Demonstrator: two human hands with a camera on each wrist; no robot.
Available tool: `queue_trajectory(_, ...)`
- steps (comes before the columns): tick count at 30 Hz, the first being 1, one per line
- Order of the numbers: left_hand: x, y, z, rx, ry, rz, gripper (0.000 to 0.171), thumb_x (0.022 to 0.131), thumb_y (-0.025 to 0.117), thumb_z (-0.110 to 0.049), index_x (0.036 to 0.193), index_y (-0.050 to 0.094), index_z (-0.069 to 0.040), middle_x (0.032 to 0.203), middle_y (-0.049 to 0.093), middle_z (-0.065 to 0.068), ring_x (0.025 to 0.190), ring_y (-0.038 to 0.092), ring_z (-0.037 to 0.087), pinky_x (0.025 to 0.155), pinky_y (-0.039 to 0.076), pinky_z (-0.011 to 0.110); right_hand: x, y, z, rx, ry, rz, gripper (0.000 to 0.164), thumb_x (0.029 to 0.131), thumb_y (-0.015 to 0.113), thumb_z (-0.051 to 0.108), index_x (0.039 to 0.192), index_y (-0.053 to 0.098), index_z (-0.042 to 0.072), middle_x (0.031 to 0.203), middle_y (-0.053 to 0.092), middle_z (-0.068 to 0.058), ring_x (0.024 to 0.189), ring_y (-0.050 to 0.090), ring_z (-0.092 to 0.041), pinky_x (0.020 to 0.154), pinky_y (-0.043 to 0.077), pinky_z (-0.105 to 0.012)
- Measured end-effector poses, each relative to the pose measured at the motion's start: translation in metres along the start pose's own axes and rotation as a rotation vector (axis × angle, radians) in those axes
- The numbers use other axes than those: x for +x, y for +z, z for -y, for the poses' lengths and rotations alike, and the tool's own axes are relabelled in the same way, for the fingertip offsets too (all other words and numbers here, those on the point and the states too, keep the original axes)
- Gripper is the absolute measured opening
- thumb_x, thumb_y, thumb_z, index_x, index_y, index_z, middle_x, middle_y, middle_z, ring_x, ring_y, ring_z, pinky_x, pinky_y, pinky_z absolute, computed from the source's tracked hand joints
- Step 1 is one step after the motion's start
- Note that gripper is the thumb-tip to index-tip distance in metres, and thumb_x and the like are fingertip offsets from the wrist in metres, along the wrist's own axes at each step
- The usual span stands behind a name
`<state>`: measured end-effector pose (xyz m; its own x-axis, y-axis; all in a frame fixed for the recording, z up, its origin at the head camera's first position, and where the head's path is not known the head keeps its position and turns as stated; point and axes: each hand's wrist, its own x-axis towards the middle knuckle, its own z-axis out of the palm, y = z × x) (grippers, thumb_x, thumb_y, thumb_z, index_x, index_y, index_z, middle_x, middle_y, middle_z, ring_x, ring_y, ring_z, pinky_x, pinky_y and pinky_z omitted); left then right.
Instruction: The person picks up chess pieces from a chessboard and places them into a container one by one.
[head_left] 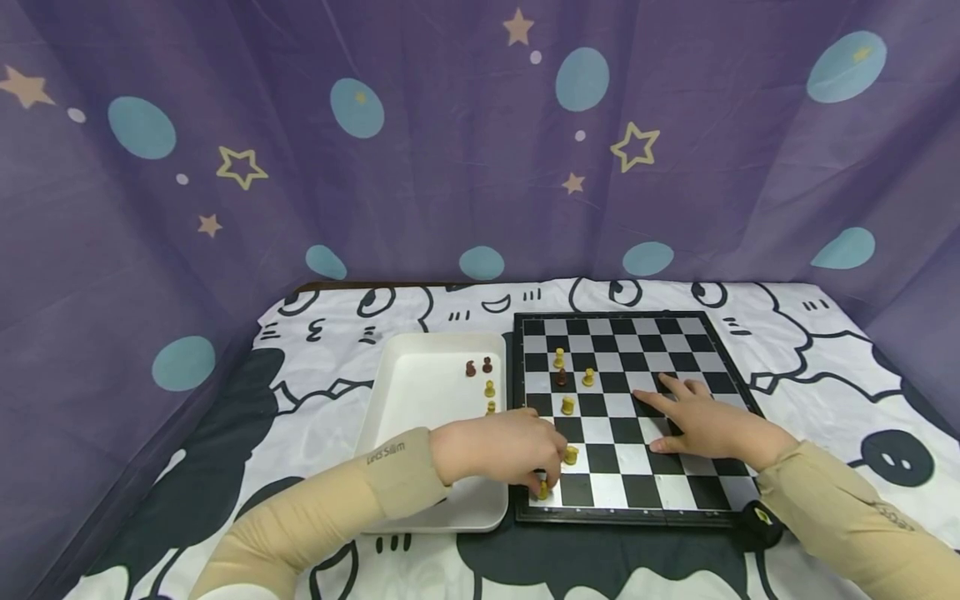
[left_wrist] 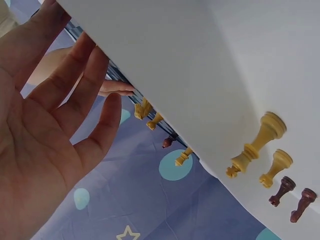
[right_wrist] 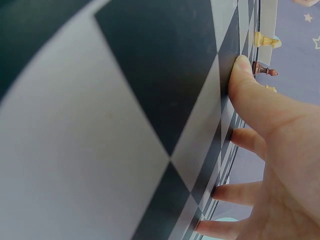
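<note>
My left hand (head_left: 501,446) reaches over the tray's right rim and pinches a yellow chess piece (head_left: 543,491) on the near left corner square of the chessboard (head_left: 637,515); its kind is hidden by the fingers. In the left wrist view the fingertips disappear behind the tray rim. My right hand (head_left: 705,423) rests on the board's right half, fingers spread, holding nothing. On the board's left side stand several yellow pieces, among them one (head_left: 571,455) beside my left fingers and another (head_left: 567,406) farther back. A dark red piece (head_left: 562,378) stands among them.
Left of the board lies a white tray (head_left: 405,350) with a yellow king (left_wrist: 254,145), a smaller yellow piece (left_wrist: 276,167) and two dark red pieces, one a knight (left_wrist: 303,204). A black round object (head_left: 759,525) sits at the board's near right corner. A purple curtain (head_left: 450,208) hangs behind.
</note>
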<state>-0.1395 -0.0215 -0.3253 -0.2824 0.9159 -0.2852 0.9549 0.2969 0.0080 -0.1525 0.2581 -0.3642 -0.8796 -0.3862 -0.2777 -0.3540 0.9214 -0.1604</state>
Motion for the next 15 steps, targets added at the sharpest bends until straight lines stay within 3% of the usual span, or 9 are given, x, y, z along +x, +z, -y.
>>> queue_trajectory(15,-0.0005,0.0029,0.0017,0.031,0.029,-0.034,0.015,0.079,0.071,-0.036,0.093,0.075,-0.031,0.103,0.064,-0.014,0.099,0.056,0.002,0.095,0.046,0.035,-0.0004,-0.0003,-0.0002,-0.003,-0.007,-0.010,0.080,0.078,0.064,0.058,0.142,0.041,0.015,0.144,0.027,-0.035,0.124,0.030,-0.060,0.084,0.043,-0.067)
